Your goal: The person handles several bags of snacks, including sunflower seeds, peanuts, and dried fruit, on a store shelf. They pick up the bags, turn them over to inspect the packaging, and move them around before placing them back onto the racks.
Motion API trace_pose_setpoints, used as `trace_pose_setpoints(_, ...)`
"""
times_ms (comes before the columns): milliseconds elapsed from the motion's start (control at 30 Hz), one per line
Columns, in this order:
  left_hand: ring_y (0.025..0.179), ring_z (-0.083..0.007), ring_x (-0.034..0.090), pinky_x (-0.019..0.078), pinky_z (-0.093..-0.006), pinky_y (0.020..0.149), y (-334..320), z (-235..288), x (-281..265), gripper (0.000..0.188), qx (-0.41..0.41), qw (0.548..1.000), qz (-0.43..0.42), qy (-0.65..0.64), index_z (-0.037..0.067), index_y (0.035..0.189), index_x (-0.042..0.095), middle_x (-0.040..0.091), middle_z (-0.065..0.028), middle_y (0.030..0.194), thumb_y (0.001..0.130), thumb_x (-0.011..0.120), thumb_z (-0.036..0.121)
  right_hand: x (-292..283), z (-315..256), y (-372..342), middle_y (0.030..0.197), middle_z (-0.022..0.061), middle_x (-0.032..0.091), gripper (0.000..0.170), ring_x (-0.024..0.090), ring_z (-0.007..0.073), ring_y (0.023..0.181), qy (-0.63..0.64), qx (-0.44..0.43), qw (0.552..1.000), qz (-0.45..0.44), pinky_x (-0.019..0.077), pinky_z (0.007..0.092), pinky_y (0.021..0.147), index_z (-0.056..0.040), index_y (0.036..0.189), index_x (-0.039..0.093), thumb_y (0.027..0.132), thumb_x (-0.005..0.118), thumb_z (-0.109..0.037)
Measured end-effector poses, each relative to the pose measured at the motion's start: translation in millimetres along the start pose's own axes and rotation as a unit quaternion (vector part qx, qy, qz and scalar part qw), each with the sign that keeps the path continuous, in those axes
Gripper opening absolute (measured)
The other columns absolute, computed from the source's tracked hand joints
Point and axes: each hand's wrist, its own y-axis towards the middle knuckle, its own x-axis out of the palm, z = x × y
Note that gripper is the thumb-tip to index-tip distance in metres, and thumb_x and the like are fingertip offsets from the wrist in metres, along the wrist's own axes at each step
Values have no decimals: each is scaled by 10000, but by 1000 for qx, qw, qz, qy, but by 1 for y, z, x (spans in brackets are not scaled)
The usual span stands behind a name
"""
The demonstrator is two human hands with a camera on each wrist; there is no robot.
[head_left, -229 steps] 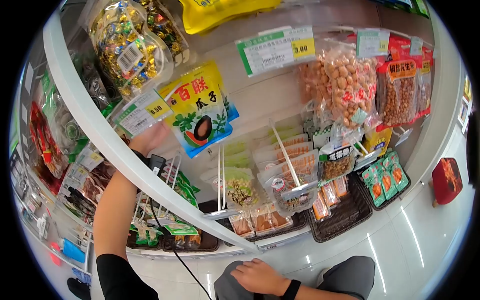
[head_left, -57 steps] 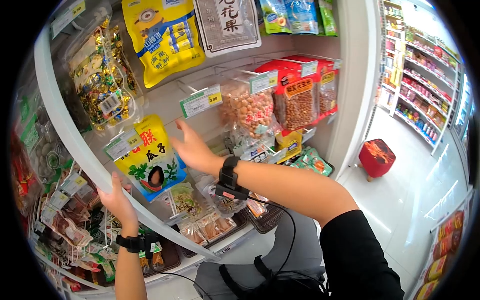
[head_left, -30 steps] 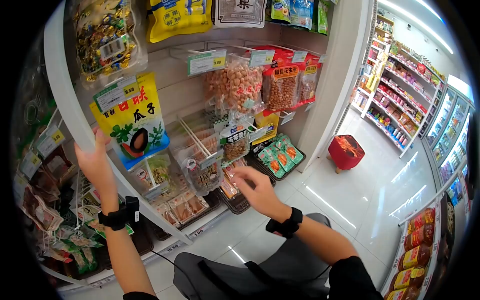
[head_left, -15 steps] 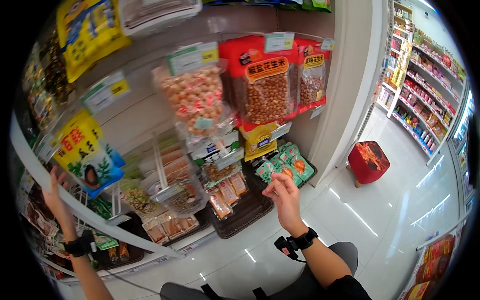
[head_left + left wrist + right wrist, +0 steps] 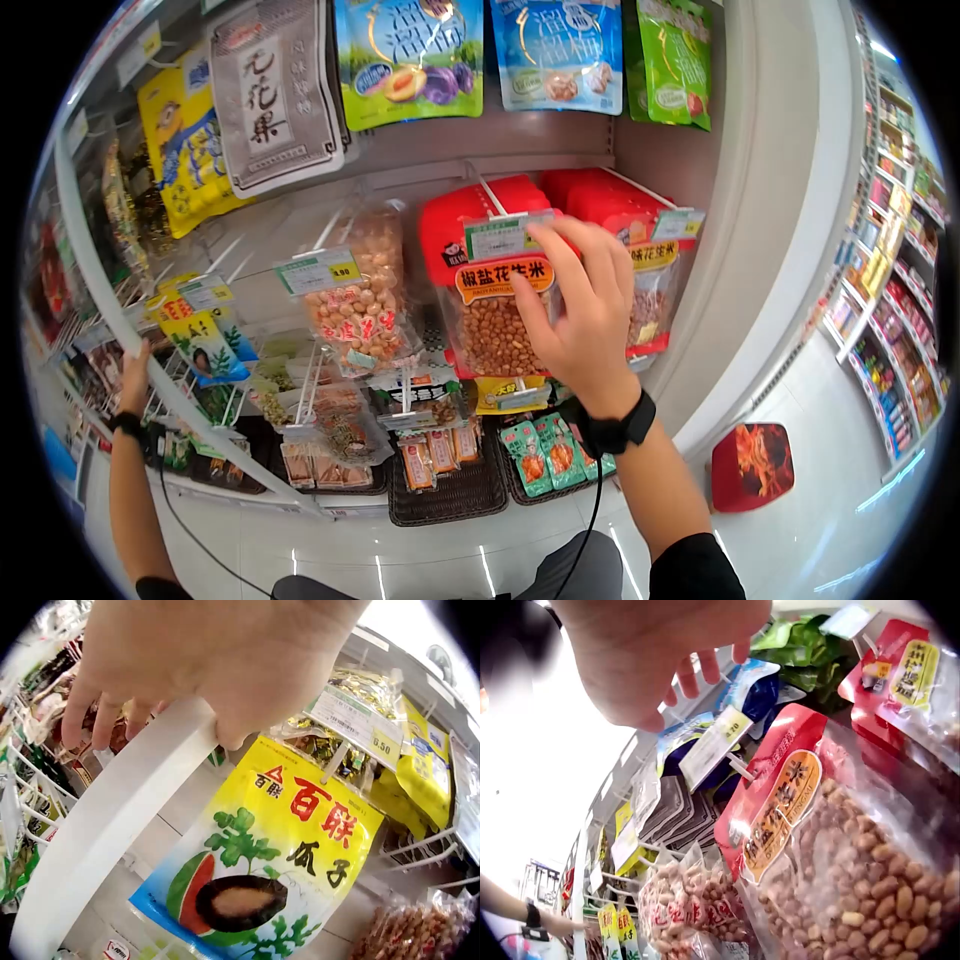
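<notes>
My right hand point(image 5: 585, 320) is raised in front of the red bags of peanuts, its fingers spread and bent a little, holding nothing. Its fingertips overlap the price tag point(image 5: 490, 238) of the nearer peanut bag point(image 5: 490, 335) in the head view. From the right wrist, that hand point(image 5: 660, 652) appears above the bag's red top, with the tag point(image 5: 716, 746) just below the fingertips. My left hand point(image 5: 135, 380) grips the white shelf upright point(image 5: 112, 817), fingers over one side and thumb on the other. Beside it hangs a yellow and blue bag of melon seeds point(image 5: 300, 840).
A clear bag of round nuts point(image 5: 360, 310) hangs left of the peanuts. Plum pouches point(image 5: 410, 60) hang above. Dark baskets point(image 5: 450, 500) with small packets stand on the bottom shelf. A red stool point(image 5: 725, 470) is on the floor at right. A cable runs from each wrist.
My right hand has risen from near the low baskets to the peanut bags. The head view has turned toward the right of the shelf. My left hand stays at the white upright.
</notes>
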Motion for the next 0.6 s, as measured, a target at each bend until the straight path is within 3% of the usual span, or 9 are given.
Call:
trace_pose_setpoints(33,956,-206,564,471,-380,809,-19,21,4,565,-58,998,37,10,20,1307,509,610,-102,1075,953,636,442,4,5,12,1160,111,600,418,562,315,1058,-5,-15,1000,-9,398,474,998,-52,1199,636,812,726,-180)
trace_pose_setpoints(67,1035,-262,558,450,-406,886,-26,30,19,576,-61,960,211,173,15,1339,500,602,-144,1147,940,640,406,8,7,19,1160,111,600,418,562,315,1058,5,-13,1000,-1,398,474,998,-52,1199,636,812,726,-180)
trace_pose_setpoints(100,1114,-317,553,428,-432,963,-34,35,34,592,-64,867,373,324,9,1371,491,594,-187,1220,926,644,370,11,9,25,1147,104,611,408,568,301,1062,-15,-20,999,-20,385,476,1020,-52,1184,635,819,719,-215)
trace_pose_setpoints(133,1208,-387,507,360,-462,1051,-56,49,35,611,-11,867,421,267,11,1400,489,549,-220,1314,889,641,310,15,11,28,1133,97,621,403,574,288,1066,-35,-29,998,-44,372,478,1042,-52,1169,635,827,711,-250)
trace_pose_setpoints(167,1141,-372,529,359,-438,1047,-83,51,49,504,103,887,432,125,11,1338,542,550,-205,1289,892,617,232,21,14,27,1133,97,621,403,574,288,1066,-25,-28,998,-46,372,478,1042,-52,1169,635,827,711,-250)
trace_pose_setpoints(200,1056,-300,551,414,-400,986,-117,60,67,404,163,885,402,169,11,1289,561,565,-163,1214,903,582,129,27,17,24,1113,92,632,383,577,277,1065,-25,-22,997,-64,369,481,1046,-52,1139,639,832,706,-270)
trace_pose_setpoints(267,965,-160,534,476,-324,874,-185,103,112,284,178,955,235,14,16,1198,561,536,-62,1107,916,548,36,39,20,23,1012,77,663,319,600,251,1012,-16,-24,998,-60,372,490,1043,-54,1053,648,840,699,-286)
trace_pose_setpoints(467,1022,-119,515,419,-289,952,-251,188,168,93,189,973,-23,-131,28,1079,558,529,-31,1086,989,553,48,41,24,25,811,81,704,288,645,265,882,-68,-60,995,-46,426,470,886,-57,792,703,824,725,-342)
trace_pose_setpoints(600,1016,-117,529,426,-275,926,-242,206,188,92,264,950,-117,-119,27,1073,564,546,-31,1059,987,569,61,25,15,31,795,133,696,314,637,313,827,-93,-27,983,-156,443,415,848,1,874,737,850,714,-311)
